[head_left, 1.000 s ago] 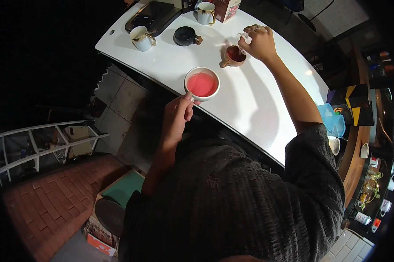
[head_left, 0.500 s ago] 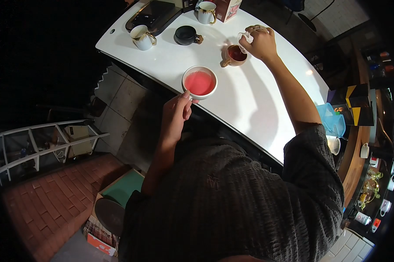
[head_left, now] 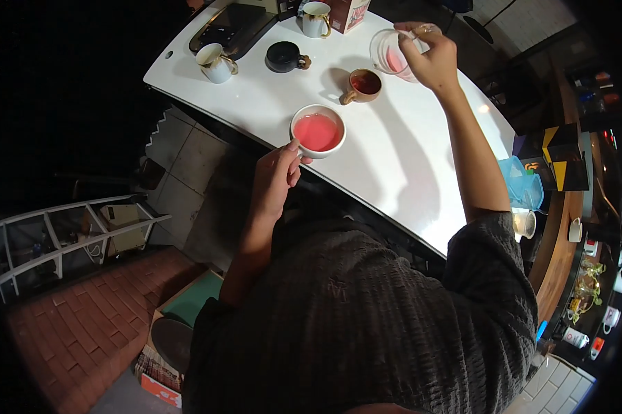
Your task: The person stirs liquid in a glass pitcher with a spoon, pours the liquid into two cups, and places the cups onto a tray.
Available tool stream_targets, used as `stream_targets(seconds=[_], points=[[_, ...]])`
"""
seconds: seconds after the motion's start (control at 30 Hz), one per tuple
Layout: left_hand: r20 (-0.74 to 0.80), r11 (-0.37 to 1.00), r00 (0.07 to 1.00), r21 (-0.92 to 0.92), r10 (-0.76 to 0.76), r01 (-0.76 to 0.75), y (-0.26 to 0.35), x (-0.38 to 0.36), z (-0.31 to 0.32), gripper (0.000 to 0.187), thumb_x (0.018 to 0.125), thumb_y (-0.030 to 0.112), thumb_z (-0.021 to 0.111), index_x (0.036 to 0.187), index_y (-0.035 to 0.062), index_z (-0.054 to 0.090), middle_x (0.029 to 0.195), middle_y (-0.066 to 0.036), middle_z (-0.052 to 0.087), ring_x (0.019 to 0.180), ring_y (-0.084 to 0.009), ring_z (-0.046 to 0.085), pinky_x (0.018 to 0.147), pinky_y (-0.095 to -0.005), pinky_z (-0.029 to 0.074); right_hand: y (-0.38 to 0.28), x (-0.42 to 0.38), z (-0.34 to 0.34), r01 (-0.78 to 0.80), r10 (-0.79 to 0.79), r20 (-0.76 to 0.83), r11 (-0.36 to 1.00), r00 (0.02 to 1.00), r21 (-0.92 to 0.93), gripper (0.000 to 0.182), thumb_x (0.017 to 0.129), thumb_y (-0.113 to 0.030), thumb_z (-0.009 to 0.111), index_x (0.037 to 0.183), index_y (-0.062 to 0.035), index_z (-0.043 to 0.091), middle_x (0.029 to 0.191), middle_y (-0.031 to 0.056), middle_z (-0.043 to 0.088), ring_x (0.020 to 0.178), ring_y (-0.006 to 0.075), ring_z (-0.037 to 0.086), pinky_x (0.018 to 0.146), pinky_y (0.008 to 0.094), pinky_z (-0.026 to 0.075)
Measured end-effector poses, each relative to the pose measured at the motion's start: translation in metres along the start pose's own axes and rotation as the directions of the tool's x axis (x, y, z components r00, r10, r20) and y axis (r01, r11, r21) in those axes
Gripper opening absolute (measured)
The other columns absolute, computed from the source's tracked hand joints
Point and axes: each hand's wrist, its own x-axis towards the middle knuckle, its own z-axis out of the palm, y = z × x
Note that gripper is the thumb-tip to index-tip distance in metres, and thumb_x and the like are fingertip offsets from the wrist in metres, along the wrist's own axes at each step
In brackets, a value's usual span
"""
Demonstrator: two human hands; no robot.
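My left hand (head_left: 275,181) pinches the handle of a white cup (head_left: 341,141), which holds pink liquid (head_left: 317,132) and is at the table's near edge. My right hand (head_left: 433,61) grips a clear glass jug (head_left: 378,52) by its far side; a little pink liquid shows inside. Just left of and below the jug, a brown cup (head_left: 353,94) with dark red liquid (head_left: 365,83) stands on the white table (head_left: 387,148). Farther left is a black cup (head_left: 283,56) with a brown handle.
Two white mugs with gold-brown trim, one at left (head_left: 216,65) and one at the back (head_left: 316,21), stand near a dark flat device (head_left: 229,26). A red-and-white box (head_left: 349,14) is behind. At right are a blue plastic container (head_left: 521,185) and a dark yellow-marked box (head_left: 563,159).
My right hand has drawn the glass jug up off the brown cup and tilted it back, so its round opening shows. My left hand holds the white cup almost in the same place.
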Motion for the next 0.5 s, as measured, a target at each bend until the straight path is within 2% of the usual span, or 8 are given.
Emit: stream_targets(seconds=[0.03, 0.07, 0.13, 0.17, 0.2, 0.27, 0.5], points=[[0.025, 1.0, 1.0, 0.01, 0.001, -0.002, 0.002, 0.001, 0.003, 0.034, 0.095, 0.031, 0.045, 0.068, 0.011, 0.046, 0.074, -0.004, 0.058, 0.052, -0.0046, 0.037, 0.046, -0.0207, 0.025, -0.02, 0.007, -0.012, 0.067, -0.069, 0.043, 0.997, 0.997, 0.032, 0.019, 0.082, -0.011, 0.062, 0.089, 0.0038, 0.07, 0.096, 0.0127, 0.071, 0.09, 0.0231, 0.065, 0.085, 0.0315, 0.049], [0.032, 1.0, 0.999, 0.011, 0.0, 0.0, 0.004, 0.001, 0.006, 0.034, 0.095, 0.031, 0.045, 0.068, 0.011, 0.046, 0.074, -0.004, 0.058, 0.052, -0.0046, 0.037, 0.046, -0.0207, 0.025, -0.032, 0.012, -0.021, 0.063, -0.064, 0.04, 0.998, 0.997, 0.026, 0.019, 0.082, -0.011, 0.062, 0.089, 0.0038, 0.07, 0.096, 0.0127, 0.071, 0.09, 0.0231, 0.065, 0.085, 0.0315, 0.049], [0.063, 1.0, 0.998, 0.014, -0.027, 0.026, 0.008, 0.002, 0.015, 0.034, 0.095, 0.031, 0.045, 0.068, 0.0113, 0.046, 0.072, -0.002, 0.057, 0.051, -0.0041, 0.036, 0.046, -0.0203, 0.024, -0.05, 0.017, -0.035, 0.178, -0.196, 0.102, 0.97, 0.975, 0.164, 0.02, 0.083, -0.009, 0.062, 0.094, 0.0053, 0.069, 0.099, 0.0132, 0.07, 0.09, 0.0238, 0.065, 0.086, 0.0318, 0.049], [0.072, 1.0, 0.997, 0.012, -0.03, 0.029, 0.009, 0.003, 0.018, 0.034, 0.095, 0.031, 0.045, 0.068, 0.0113, 0.046, 0.072, -0.002, 0.057, 0.051, -0.0041, 0.036, 0.046, -0.0203, 0.024, -0.057, 0.019, -0.038, 0.14, -0.179, 0.114, 0.948, 0.977, 0.287, 0.022, 0.079, -0.01, 0.064, 0.095, 0.0035, 0.069, 0.1, 0.0121, 0.07, 0.093, 0.0258, 0.065, 0.09, 0.0368, 0.047], [0.08, 0.999, 0.996, -0.022, -0.031, 0.033, 0.009, 0.003, 0.021, 0.037, 0.096, 0.031, 0.049, 0.066, 0.0097, 0.049, 0.068, -0.001, 0.054, 0.051, -0.0037, 0.036, 0.046, -0.0205, 0.027, -0.063, 0.021, -0.041, 0.135, -0.174, 0.118, 0.95, 0.978, 0.281, 0.022, 0.079, -0.01, 0.064, 0.095, 0.0035, 0.069, 0.1, 0.0121, 0.07, 0.093, 0.0258, 0.065, 0.09, 0.0368, 0.047], [0.089, 0.997, 0.995, -0.058, -0.037, 0.042, 0.012, 0.003, 0.027, 0.04, 0.096, 0.031, 0.053, 0.063, 0.0081, 0.052, 0.064, 0.001, 0.051, 0.051, -0.0033, 0.035, 0.047, -0.0207, 0.029, -0.075, 0.024, -0.046, 0.371, -0.393, 0.04, 0.893, 0.919, 0.253, 0.024, 0.07, -0.021, 0.064, 0.078, 0.0018, 0.068, 0.083, 0.016, 0.069, 0.08, 0.029, 0.067, 0.072, 0.0355, 0.05], [0.164, 0.998, 0.985, -0.016, -0.05, 0.053, 0.016, 0.001, 0.04, 0.041, 0.097, 0.032, 0.052, 0.064, 0.0093, 0.05, 0.06, 0.003, 0.044, 0.051, -0.0035, 0.035, 0.048, -0.0207, 0.029, -0.109, 0.019, -0.062, 0.532, -0.57, 0.127, 0.811, 0.812, 0.244, 0.026, 0.068, -0.02, 0.067, 0.084, 0.0004, 0.07, 0.086, 0.0134, 0.07, 0.085, 0.0272, 0.067, 0.079, 0.0384, 0.046]])
